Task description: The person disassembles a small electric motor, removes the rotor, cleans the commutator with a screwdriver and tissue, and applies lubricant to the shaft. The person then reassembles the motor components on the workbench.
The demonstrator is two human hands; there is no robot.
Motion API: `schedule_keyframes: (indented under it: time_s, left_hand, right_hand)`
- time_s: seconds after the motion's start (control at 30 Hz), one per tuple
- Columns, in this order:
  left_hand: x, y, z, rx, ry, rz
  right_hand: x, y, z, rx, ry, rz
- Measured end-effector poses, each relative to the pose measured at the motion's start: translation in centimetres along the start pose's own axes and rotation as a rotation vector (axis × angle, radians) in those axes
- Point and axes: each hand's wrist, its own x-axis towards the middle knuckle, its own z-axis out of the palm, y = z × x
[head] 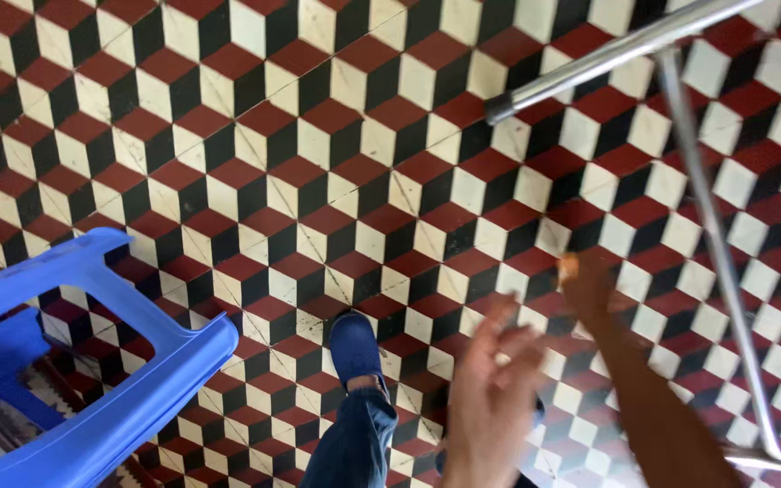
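Left hand [490, 407]: blurred, fingers spread, empty. Right hand [585, 280]: pinching small pale item, indistinct. Metal frame [707, 208] near, untouched.

Floor [318, 136] showing a red, black and cream cube-pattern tile, daylight falling evenly across it. Blue plastic stool [92, 361] lying tipped at lower left. Metal tube frame [707, 208] crossing upper right and running down the right edge.

The scene is being viewed by one head-worn camera, pointing steeply down at the tiled floor [318, 163], with blurred hands close beneath.
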Motion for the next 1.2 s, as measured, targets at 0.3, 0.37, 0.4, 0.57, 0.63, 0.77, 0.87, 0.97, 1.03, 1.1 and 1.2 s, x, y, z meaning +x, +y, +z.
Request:
schedule_keyframes:
  time_s: [0.3,0.37,0.4,0.57,0.63,0.77,0.87,0.97,1.03,1.1,1.2]
  left_hand:
    - [-15.9,4.0,-5.5,0.168,0.534,0.183]
    - [-20.7,5.0,-4.4,0.083,0.466,0.247]
    - [-22.6,5.6,-3.0,0.035,0.401,0.117]
    - [-36.1,9.4,6.5,0.034,0.0,-0.126]
    - [-44.3,10.1,10.0,0.277,-0.222,0.151]
    - [-54.0,11.6,20.0,0.531,-0.478,0.195]
    - [-59.5,9.9,25.1,0.888,-0.64,0.215]
    - [-62.6,8.0,28.3,0.994,-0.749,0.748]
    - [-62.9,7.8,29.9,0.932,-0.836,0.688]
    - [-61.8,8.0,31.5,0.939,-0.836,0.642]
    - [-57.1,9.5,34.3,0.987,-0.726,0.608]
  right_hand:
    - [-29.2,-19.8,-18.3,0.921,-0.166,0.208]
    - [-34.7,-21.8,-25.5,1.257,-0.173,0.299]
    - [-37.8,-21.9,-29.3,1.297,-0.186,0.407]
    - [-49.2,-19.4,-45.5,1.421,-0.33,0.422]
    - [-54.3,-18.6,-50.3,1.441,-0.283,0.351]
    - [-59.6,-16.2,-58.9,1.083,0.103,-0.014]
    - [-61.6,-14.1,-63.5,0.83,0.408,-0.032]
    - [-63.0,-12.8,-65.9,0.849,0.514,0.049]
    - [-63.5,-11.8,-67.4,0.856,0.568,0.053]
    - [-63.1,-10.7,-68.8,0.816,0.639,0.014]
    - [-61.3,-9.0,-71.1,0.817,0.443,0.375]
